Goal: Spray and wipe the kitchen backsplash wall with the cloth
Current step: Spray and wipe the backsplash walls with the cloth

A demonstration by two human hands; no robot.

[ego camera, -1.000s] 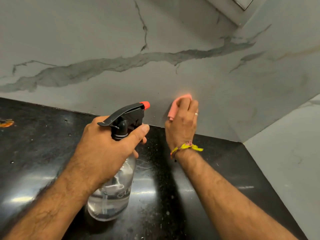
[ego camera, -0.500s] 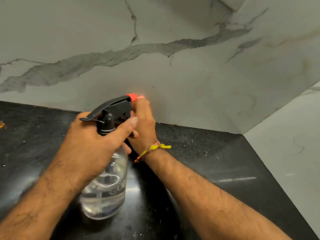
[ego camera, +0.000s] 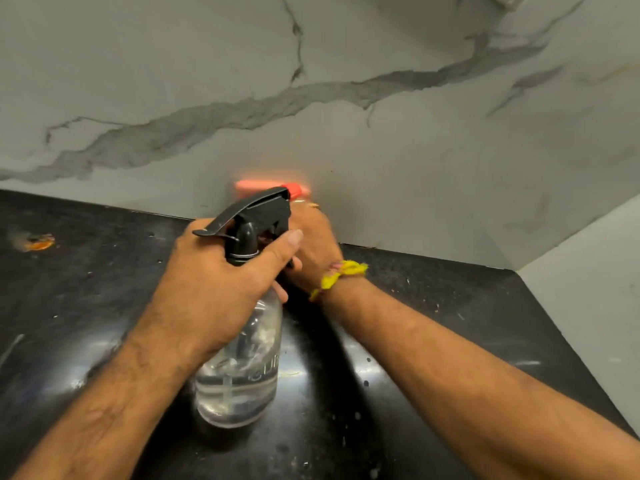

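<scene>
A spray bottle [ego camera: 239,368] is held over a black bench [ego camera: 433,306] while a pink cloth [ego camera: 256,185] is pressed low on the marble backsplash wall [ego camera: 346,150].

The neck of the clear bottle is gripped by the left hand [ego camera: 214,285], fingers curled round it below the black trigger head and the orange nozzle [ego camera: 294,190]. The right hand [ego camera: 311,244], with a yellow thread wristband [ego camera: 341,273], is mostly hidden behind the bottle head; its grip on the blurred cloth cannot be made out. Compared with a second ago, the cloth and right hand have been moved left along the wall, from right of the nozzle to behind it. An orange stain [ego camera: 40,242] is seen on the bench at far left.
</scene>
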